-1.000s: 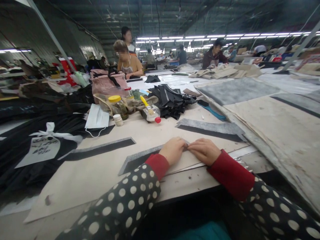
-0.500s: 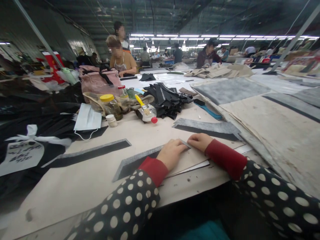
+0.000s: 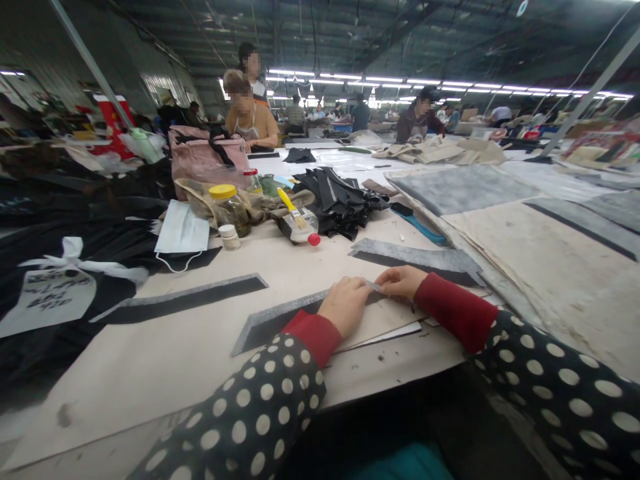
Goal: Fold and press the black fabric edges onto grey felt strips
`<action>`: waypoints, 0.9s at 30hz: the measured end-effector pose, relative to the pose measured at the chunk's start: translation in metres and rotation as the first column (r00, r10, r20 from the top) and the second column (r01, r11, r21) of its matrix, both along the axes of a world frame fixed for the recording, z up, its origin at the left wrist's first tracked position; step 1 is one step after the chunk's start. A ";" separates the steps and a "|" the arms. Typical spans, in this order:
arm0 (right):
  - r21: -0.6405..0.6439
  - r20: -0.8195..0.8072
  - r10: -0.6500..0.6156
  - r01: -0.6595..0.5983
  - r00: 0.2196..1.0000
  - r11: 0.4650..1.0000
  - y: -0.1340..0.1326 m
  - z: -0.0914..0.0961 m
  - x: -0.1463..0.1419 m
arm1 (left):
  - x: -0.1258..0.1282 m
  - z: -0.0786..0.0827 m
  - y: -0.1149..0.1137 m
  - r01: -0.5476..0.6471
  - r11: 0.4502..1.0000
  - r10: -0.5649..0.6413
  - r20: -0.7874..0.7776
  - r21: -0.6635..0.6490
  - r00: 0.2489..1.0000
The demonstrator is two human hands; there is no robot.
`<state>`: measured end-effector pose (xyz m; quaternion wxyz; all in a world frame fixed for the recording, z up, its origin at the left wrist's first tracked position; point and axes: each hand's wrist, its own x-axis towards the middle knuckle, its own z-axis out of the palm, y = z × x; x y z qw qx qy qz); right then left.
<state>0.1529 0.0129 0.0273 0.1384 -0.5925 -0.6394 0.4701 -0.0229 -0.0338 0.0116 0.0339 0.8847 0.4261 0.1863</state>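
Note:
A long grey felt strip with a black edge (image 3: 280,319) lies on the beige work board (image 3: 165,360) in front of me. My left hand (image 3: 346,303) rests on the strip's right end, fingers curled down and pressing it. My right hand (image 3: 401,281) pinches the strip's tip between thumb and fingers. Both sleeves are red cuffs under black fabric with white dots. Two similar strips lie nearby: one at the left (image 3: 190,298), one beyond my hands (image 3: 415,256).
Behind the board stand a yellow-lidded jar (image 3: 229,208), a glue bottle with a yellow brush (image 3: 299,224), a face mask (image 3: 181,230) and a heap of black pieces (image 3: 340,197). Large grey and beige sheets (image 3: 540,247) cover the right. Other people work at far tables.
My right hand slid from beside the left hand out to the strip's tip and now pinches it. The view shifted slightly; my left hand stays on the strip.

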 end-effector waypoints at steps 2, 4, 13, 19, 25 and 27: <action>0.047 0.057 0.025 -0.028 0.998 0.999 -0.003 -0.001 0.000 | 0.000 0.000 0.000 -0.020 1.000 0.020 -0.004 0.003 1.000; 0.174 0.170 0.035 -0.065 0.985 0.983 -0.009 0.000 -0.001 | 0.000 0.000 0.000 -0.027 1.000 0.027 -0.001 0.006 1.000; 0.526 0.447 0.063 -0.320 0.892 0.788 -0.031 0.001 -0.004 | 0.000 -0.002 0.001 -0.025 1.000 0.025 0.028 0.004 0.999; 0.597 0.559 0.079 -0.467 0.825 0.653 -0.032 -0.008 -0.004 | 0.001 0.000 0.000 -0.037 0.999 0.037 0.026 0.006 0.999; 0.520 0.734 0.076 -0.630 0.675 0.576 -0.037 -0.012 -0.010 | 0.001 0.002 -0.001 -0.010 0.999 0.012 -0.064 0.033 0.998; 0.520 0.755 0.065 -0.657 0.652 0.546 -0.039 -0.014 -0.008 | 0.001 0.003 -0.002 -0.010 0.999 0.013 -0.094 0.031 0.995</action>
